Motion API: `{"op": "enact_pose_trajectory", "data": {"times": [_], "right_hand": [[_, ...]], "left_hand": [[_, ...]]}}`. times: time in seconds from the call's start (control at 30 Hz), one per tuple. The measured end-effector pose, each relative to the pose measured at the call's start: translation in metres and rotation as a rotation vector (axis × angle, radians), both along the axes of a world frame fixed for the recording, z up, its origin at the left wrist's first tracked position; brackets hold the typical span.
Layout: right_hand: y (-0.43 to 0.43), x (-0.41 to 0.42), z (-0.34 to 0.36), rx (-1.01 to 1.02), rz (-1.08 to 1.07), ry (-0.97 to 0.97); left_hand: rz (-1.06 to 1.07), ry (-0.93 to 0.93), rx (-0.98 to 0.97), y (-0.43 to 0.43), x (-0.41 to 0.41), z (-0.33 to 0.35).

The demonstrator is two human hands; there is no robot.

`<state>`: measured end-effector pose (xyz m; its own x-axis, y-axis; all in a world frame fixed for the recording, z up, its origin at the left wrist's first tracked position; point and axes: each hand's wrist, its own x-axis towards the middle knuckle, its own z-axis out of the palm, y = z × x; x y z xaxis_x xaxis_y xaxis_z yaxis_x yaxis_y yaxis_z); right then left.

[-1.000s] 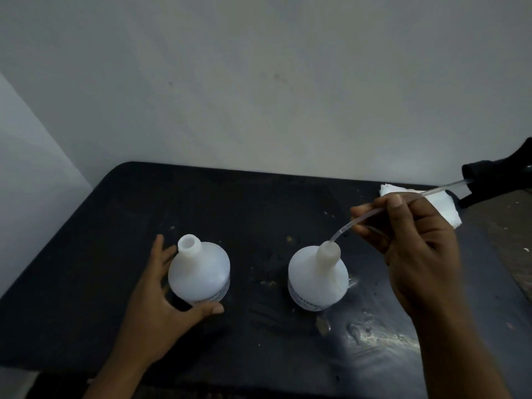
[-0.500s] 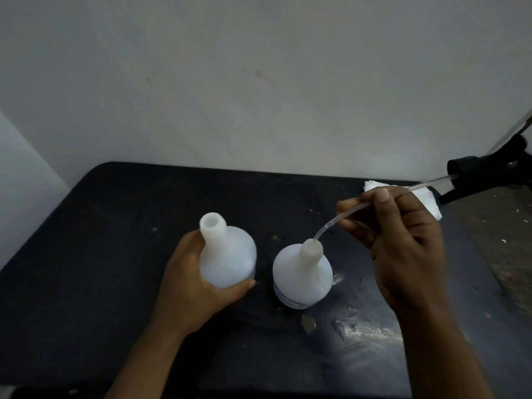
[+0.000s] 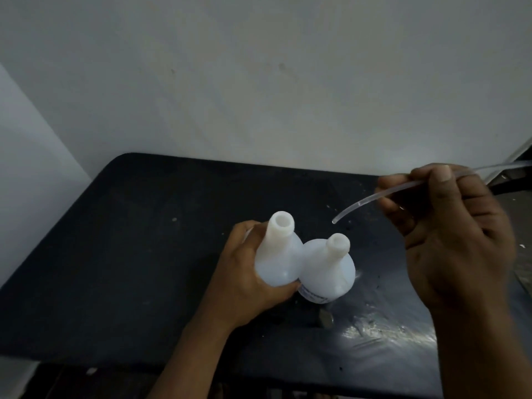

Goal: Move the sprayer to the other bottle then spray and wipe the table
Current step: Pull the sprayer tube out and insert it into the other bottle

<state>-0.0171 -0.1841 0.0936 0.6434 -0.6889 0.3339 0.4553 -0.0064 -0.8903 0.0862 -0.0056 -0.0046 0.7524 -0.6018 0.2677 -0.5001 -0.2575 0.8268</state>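
Two white plastic bottles with open necks are at the middle of the black table (image 3: 144,254). My left hand (image 3: 244,280) grips the left bottle (image 3: 276,254), lifted and tilted, pressed against the right bottle (image 3: 328,272), which stands on the table. My right hand (image 3: 452,234) pinches the sprayer's clear dip tube (image 3: 374,198). The tube's free end hangs in the air just above and right of the right bottle's mouth. The sprayer head is out of frame to the right.
A grey wall stands close behind the table. A wet shiny patch (image 3: 388,332) lies on the table's front right. Small specks of debris dot the surface around the bottles. The table's front edge is near the bottom of the view.
My left hand took hold of the left bottle and carried it right, up against the other bottle. My right hand pulled the dip tube out of the right bottle's neck.
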Motion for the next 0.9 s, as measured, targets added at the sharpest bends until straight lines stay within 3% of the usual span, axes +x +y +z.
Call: {"op": "enact_pose_trajectory", "data": {"times": [0.3,0.6,0.8,0.9], "right_hand": [[0.031,0.014,0.005,0.048,0.006,-0.084],[0.045,0.023,-0.003,0.027,0.066,0.01],[0.047,0.029,-0.016,-0.135,0.066,0.124],[0.048,0.032,-0.022,-0.34,0.017,0.234]], "left_hand": [[-0.029,-0.027,0.046,0.0,-0.001,-0.005],[-0.037,0.001,0.076,0.003,0.005,-0.009],[-0.049,0.001,0.084,0.003,0.006,-0.01],[-0.052,0.014,0.088,0.002,0.004,-0.012]]}}
